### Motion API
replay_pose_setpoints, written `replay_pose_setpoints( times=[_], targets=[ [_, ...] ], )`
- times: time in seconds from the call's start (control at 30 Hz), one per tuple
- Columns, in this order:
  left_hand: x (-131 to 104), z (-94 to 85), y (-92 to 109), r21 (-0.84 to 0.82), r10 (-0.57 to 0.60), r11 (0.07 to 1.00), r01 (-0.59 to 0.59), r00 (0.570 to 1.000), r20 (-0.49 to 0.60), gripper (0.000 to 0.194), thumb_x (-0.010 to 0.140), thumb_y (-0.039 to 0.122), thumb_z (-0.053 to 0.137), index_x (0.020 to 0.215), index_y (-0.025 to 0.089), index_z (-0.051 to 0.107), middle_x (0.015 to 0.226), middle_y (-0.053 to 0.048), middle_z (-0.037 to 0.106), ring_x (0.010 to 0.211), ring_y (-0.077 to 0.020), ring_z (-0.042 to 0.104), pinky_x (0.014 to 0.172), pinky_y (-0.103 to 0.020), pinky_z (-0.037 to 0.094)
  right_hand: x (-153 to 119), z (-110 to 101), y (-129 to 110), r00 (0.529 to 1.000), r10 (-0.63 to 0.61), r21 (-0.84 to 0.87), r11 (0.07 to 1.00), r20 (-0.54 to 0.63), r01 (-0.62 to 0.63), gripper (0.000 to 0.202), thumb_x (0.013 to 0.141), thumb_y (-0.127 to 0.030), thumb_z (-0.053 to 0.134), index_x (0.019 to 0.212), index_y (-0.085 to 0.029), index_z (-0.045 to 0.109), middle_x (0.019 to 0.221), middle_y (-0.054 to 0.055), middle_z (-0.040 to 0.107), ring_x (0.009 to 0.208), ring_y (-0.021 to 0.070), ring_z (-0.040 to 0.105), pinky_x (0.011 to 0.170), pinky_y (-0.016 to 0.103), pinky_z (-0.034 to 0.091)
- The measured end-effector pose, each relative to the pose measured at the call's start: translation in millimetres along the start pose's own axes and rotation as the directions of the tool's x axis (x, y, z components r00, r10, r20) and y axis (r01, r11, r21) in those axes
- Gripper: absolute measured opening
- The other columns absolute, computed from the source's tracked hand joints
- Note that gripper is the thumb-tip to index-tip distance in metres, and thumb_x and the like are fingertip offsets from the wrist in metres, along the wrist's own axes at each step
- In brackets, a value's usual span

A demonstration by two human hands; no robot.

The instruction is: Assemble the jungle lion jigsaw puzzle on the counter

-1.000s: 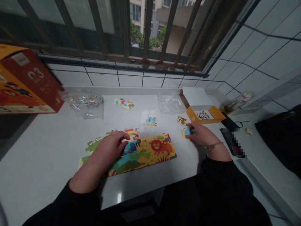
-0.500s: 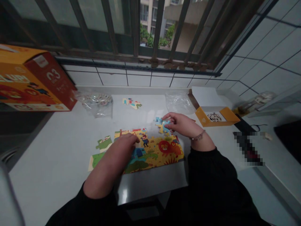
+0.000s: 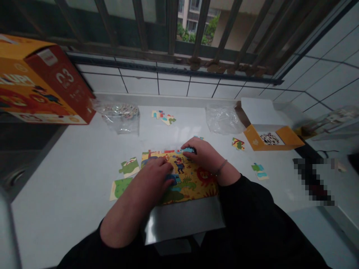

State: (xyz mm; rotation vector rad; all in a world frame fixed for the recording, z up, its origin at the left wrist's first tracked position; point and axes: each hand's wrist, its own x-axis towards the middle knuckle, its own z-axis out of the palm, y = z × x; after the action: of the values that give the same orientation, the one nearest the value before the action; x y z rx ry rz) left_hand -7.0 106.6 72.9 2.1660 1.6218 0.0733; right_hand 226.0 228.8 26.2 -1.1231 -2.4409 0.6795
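A joined jigsaw puzzle [image 3: 193, 186] with a yellow ground, a lion and a small figure lies on the white worktop. My left hand [image 3: 157, 172] rests on its left part, fingers slightly bent and apart, holding nothing. At the puzzle's top edge my right hand [image 3: 200, 151] has its fingers closed on a light blue puzzle piece [image 3: 187, 150], largely covered by the fingers. Another blue piece [image 3: 199, 138] shows just behind that hand. Two green pieces, one [image 3: 130, 167] above the other [image 3: 121, 188], lie left of the puzzle.
Loose pieces [image 3: 163, 117] lie behind the puzzle, others [image 3: 260, 171] to its right. A clear bag of pieces [image 3: 120, 114], an empty-looking plastic bag [image 3: 224, 119] and an open yellow box [image 3: 273, 140] stand farther back. A large orange box [image 3: 42, 86] is at left.
My right hand has moved left and down to the puzzle's top edge with the blue piece. The view has shifted slightly, showing pieces on the right that my right arm hid. My left hand stays on the puzzle.
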Motion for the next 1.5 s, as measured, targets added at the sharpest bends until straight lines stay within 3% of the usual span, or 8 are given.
replay_pose_setpoints(
  times=[0.2,0.4,0.67,1.07,1.37,1.43,1.5],
  targets=[
    [-1.6,0.9,-1.4,0.002,0.009,1.000,-0.009,1.000,-0.004,0.027,0.096,0.024,0.081,0.121,0.017,0.076,0.133,-0.015,0.072,0.127,-0.0355,0.068,0.113,-0.052,0.057,-2.8,2.8,0.7,1.000,-0.006,-0.104,0.995,-0.022,0.003,0.009,0.102,-0.025,0.082,0.110,-0.021,0.079,0.109,0.008,0.076,0.108,0.0257,0.067,0.100,0.040,0.050],
    [-0.8,-1.8,1.8,0.014,-0.016,1.000,0.016,1.000,0.020,0.034,0.096,0.024,0.081,0.128,0.014,0.074,0.139,-0.018,0.071,0.134,-0.0369,0.067,0.119,-0.053,0.054,-6.9,3.0,-2.4,1.000,-0.031,-0.084,0.996,0.005,0.031,0.009,0.104,-0.022,0.077,0.112,-0.019,0.076,0.110,0.008,0.072,0.108,0.0249,0.066,0.097,0.039,0.052],
    [-1.2,2.5,-1.8,0.016,0.006,1.000,-0.006,1.000,0.001,0.031,0.096,0.026,0.081,0.125,0.015,0.075,0.136,-0.017,0.072,0.130,-0.0366,0.068,0.116,-0.054,0.056,-16.7,-3.8,2.0,0.992,-0.127,0.012,0.992,0.019,0.126,0.026,0.100,-0.025,0.081,0.125,-0.020,0.075,0.122,0.010,0.070,0.116,0.0248,0.066,0.105,0.041,0.055],
    [-2.5,6.2,-5.2,-0.004,0.023,1.000,-0.024,1.000,-0.021,0.030,0.096,0.027,0.079,0.123,0.017,0.074,0.136,-0.017,0.071,0.128,-0.0365,0.067,0.115,-0.054,0.055,-16.7,-3.2,-2.2,1.000,0.018,-0.100,0.995,0.005,-0.017,0.015,0.101,-0.026,0.080,0.114,-0.021,0.073,0.112,0.008,0.071,0.108,0.0257,0.065,0.098,0.040,0.053],
    [-1.6,3.2,-2.2,-0.011,-0.005,1.000,0.005,1.000,-0.010,0.032,0.094,0.026,0.081,0.124,0.017,0.075,0.134,-0.016,0.072,0.128,-0.0358,0.068,0.116,-0.052,0.055,-12.8,-1.9,-11.1,1.000,-0.014,-0.095,0.995,-0.005,0.014,0.010,0.100,-0.022,0.080,0.109,-0.020,0.076,0.109,0.009,0.073,0.105,0.0250,0.066,0.096,0.038,0.052],
    [-2.0,2.4,-2.3,0.003,-0.002,1.000,0.002,1.000,-0.002,0.030,0.094,0.025,0.080,0.123,0.017,0.075,0.135,-0.016,0.072,0.128,-0.0352,0.068,0.116,-0.052,0.056,-13.7,-9.7,-6.4,0.998,-0.013,-0.093,0.996,-0.059,0.007,0.002,0.102,-0.021,0.075,0.103,-0.020,0.077,0.105,0.008,0.074,0.103,0.0247,0.067,0.095,0.038,0.053],
    [-2.5,2.7,-3.2,0.012,0.007,1.000,-0.007,1.000,-0.005,0.029,0.095,0.025,0.079,0.123,0.017,0.075,0.135,-0.016,0.072,0.128,-0.0350,0.067,0.115,-0.052,0.056,-15.8,-20.6,2.6,0.980,0.034,-0.097,0.994,-0.198,-0.054,0.012,0.106,-0.021,0.067,0.102,-0.021,0.078,0.105,0.009,0.076,0.102,0.0256,0.069,0.096,0.040,0.053]
  ],
)
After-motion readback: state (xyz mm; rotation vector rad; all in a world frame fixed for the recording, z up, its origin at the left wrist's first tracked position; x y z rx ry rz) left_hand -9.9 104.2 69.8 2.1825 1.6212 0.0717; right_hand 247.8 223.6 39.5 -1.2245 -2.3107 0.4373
